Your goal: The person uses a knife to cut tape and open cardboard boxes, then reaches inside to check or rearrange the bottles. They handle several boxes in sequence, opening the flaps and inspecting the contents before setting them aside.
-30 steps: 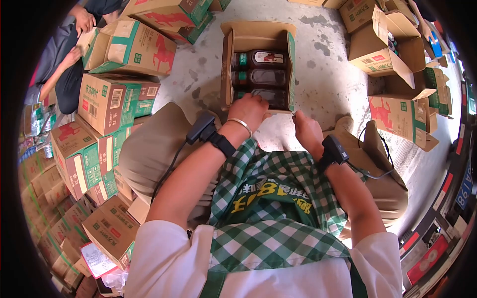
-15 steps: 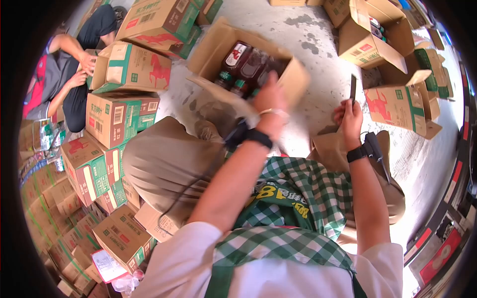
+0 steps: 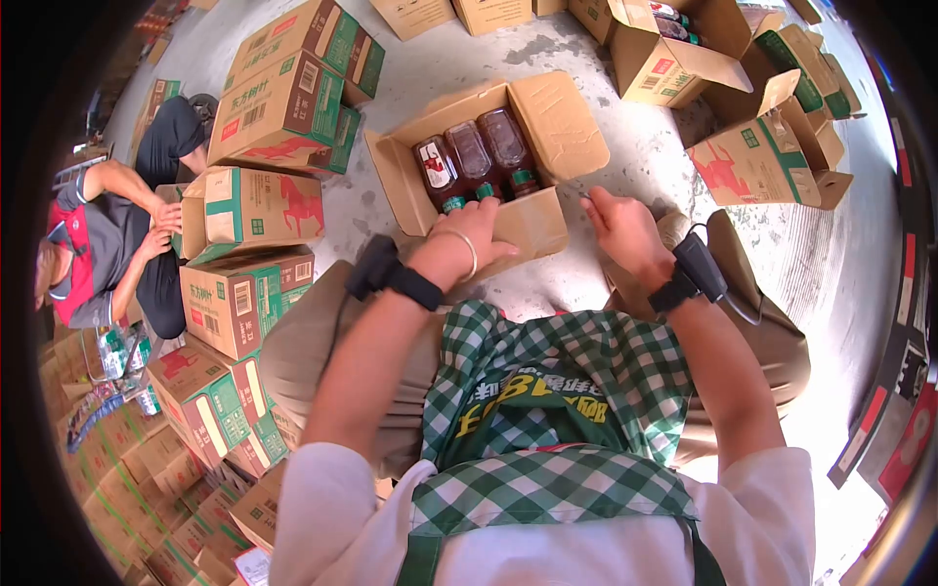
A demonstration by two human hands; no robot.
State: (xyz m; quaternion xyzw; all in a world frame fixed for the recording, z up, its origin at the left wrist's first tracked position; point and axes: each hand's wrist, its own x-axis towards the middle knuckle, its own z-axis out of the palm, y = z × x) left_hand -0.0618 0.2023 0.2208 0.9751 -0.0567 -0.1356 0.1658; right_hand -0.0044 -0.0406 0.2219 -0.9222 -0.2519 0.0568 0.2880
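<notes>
An open cardboard box [image 3: 542, 220] stands on the floor in front of me, holding three visible dark red bottles [image 3: 470, 151] with green caps. My left hand [image 3: 457, 242] is hooked over the near wall, fingers inside by the caps, thumb stretched along the outside. It appears to grip the wall, though the fingertips are partly hidden. Just right of the box, my right hand [image 3: 625, 230] is closed around a thin knife-like tool [image 3: 585, 195]; only a small tip of it shows.
Closed printed cartons [image 3: 234, 303] are stacked at my left. A co-worker [image 3: 107, 225] sits beyond them, hands on another carton [image 3: 249, 210]. At the right stand an open box with bottles [image 3: 674, 59] and an open carton [image 3: 752, 166]. Bare concrete floor [image 3: 625, 146] lies between.
The box has turned and its right flap now lies outward. My left hand has moved from over the bottles to the near wall. My right hand has come left, toward the box.
</notes>
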